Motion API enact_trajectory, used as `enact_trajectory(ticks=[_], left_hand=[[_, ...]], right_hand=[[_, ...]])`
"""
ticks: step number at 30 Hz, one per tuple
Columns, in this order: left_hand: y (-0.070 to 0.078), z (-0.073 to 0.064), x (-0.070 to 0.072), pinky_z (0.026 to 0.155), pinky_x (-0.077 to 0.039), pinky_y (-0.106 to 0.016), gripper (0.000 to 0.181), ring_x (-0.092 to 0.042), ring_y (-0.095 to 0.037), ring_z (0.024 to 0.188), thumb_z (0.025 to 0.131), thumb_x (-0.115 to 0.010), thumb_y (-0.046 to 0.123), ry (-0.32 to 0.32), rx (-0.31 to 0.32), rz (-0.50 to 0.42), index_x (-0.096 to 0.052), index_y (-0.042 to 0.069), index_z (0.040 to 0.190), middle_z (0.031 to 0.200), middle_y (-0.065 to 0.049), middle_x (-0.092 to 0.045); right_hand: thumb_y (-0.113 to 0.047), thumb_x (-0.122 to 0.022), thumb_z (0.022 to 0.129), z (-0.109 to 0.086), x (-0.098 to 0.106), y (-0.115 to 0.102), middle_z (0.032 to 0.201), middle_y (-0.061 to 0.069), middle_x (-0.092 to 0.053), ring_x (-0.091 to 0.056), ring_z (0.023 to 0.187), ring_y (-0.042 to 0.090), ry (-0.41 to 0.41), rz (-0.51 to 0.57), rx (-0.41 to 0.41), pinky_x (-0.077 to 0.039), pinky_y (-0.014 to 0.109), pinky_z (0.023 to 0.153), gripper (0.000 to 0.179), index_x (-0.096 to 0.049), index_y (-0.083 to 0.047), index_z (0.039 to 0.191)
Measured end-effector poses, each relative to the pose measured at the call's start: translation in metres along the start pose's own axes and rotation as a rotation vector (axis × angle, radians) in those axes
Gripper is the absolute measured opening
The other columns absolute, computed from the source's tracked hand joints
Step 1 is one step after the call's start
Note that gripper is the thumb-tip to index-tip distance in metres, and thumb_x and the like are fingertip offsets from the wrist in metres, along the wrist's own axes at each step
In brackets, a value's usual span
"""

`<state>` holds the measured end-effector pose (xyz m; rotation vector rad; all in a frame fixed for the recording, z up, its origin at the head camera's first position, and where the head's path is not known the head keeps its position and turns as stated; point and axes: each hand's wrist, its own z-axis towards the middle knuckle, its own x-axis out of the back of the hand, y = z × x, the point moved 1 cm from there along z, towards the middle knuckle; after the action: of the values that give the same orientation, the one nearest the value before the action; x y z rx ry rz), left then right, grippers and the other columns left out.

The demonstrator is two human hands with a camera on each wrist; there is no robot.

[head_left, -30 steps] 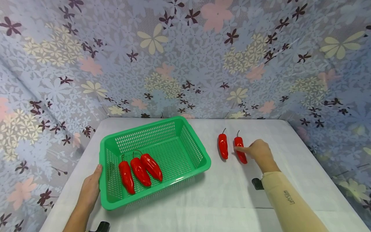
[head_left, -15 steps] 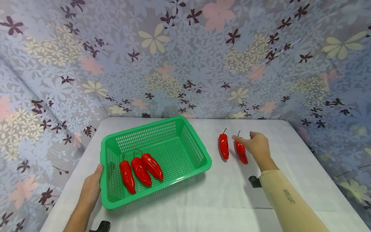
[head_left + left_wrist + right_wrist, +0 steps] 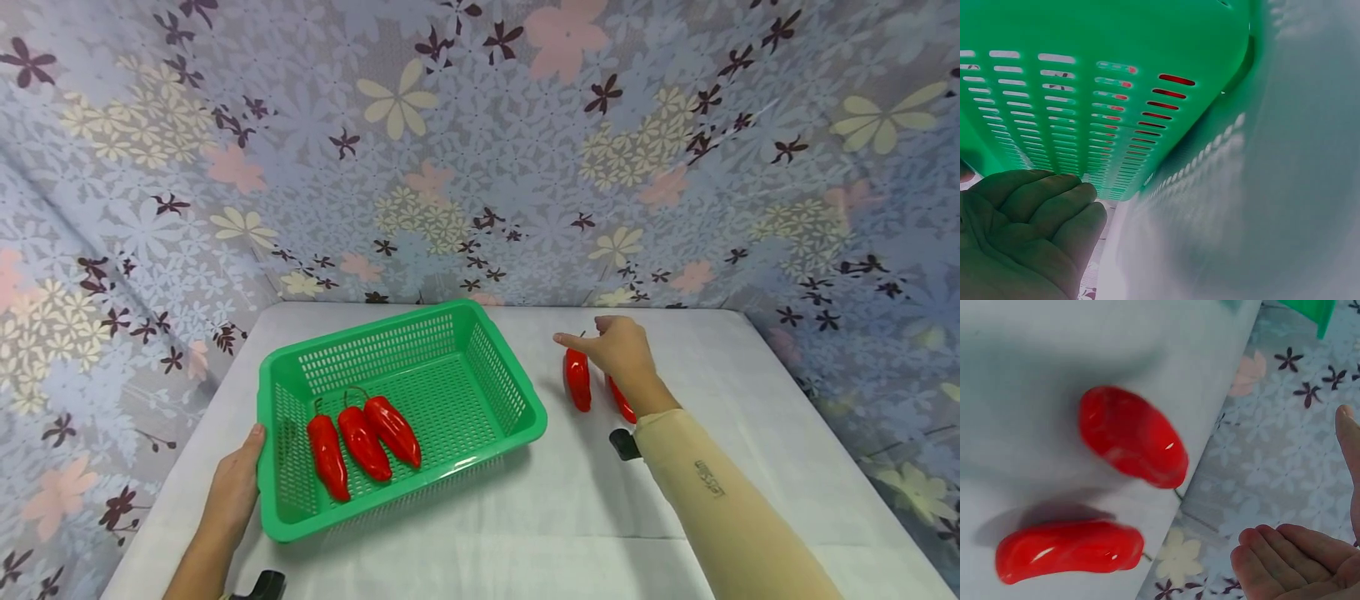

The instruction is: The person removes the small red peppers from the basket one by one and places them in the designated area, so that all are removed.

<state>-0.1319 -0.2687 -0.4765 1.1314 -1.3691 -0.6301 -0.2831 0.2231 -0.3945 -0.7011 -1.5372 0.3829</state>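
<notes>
Three red chili peppers [image 3: 363, 442] lie side by side in the left half of a green plastic basket [image 3: 480, 404]. My left hand [image 3: 234, 483] rests against the basket's left side. In the left wrist view its fingers [image 3: 1054, 203] lie nearly straight by the slotted outer wall. My right hand [image 3: 622, 354], thumb and fingers spread apart with nothing between them, hovers over two more peppers on the table. The left one, a red chili pepper [image 3: 577, 382], is partly covered by the hand at its stem end. Most of the other chili pepper [image 3: 622, 404] is hidden behind the hand.
A white cloth [image 3: 517, 517] covers the table. Flower-patterned fabric [image 3: 480, 167] rises along its back and both sides. Small black wrist devices show below each hand, the right one [image 3: 625, 444] near the sleeve [image 3: 720, 492].
My right hand has moved left and away from me, from the right pepper to above the left one. Both peppers stay where they were. The left hand and basket have not moved.
</notes>
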Motion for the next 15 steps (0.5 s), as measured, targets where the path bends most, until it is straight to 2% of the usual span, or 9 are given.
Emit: enact_trajectory(ticks=[4,10,15], left_hand=[[0.0,0.001,-0.001,0.079,-0.045,-0.015,0.081,-0.057,0.009,0.094,0.108,-0.016,0.056,0.003,0.011,0.022,-0.053,-0.01,0.136,0.126,-0.023,-0.064],[-0.001,0.0,-0.001,0.079,-0.045,-0.013,0.079,-0.052,0.016,0.09,0.108,-0.017,0.055,0.004,-0.007,-0.001,-0.051,-0.01,0.138,0.13,-0.025,-0.061],[-0.002,0.0,-0.002,0.081,-0.044,-0.013,0.079,-0.05,0.017,0.091,0.108,-0.018,0.055,0.002,-0.011,-0.026,-0.05,-0.01,0.139,0.135,-0.026,-0.058]], right_hand=[[-0.064,-0.078,0.079,0.0,-0.002,-0.011,0.147,0.024,-0.048,-0.047,0.132,0.041,-0.002,-0.009,0.031,-0.044,0.055,0.103,0.102,-0.047,0.006,0.145],[-0.064,-0.077,0.08,-0.001,0.0,-0.032,0.145,0.025,-0.049,-0.049,0.129,0.042,-0.018,-0.088,0.101,-0.046,0.055,0.101,0.1,-0.048,0.008,0.144],[-0.065,-0.076,0.081,-0.003,0.002,-0.051,0.144,0.024,-0.052,-0.05,0.128,0.042,-0.064,-0.14,0.114,-0.045,0.056,0.101,0.098,-0.049,0.006,0.143]])
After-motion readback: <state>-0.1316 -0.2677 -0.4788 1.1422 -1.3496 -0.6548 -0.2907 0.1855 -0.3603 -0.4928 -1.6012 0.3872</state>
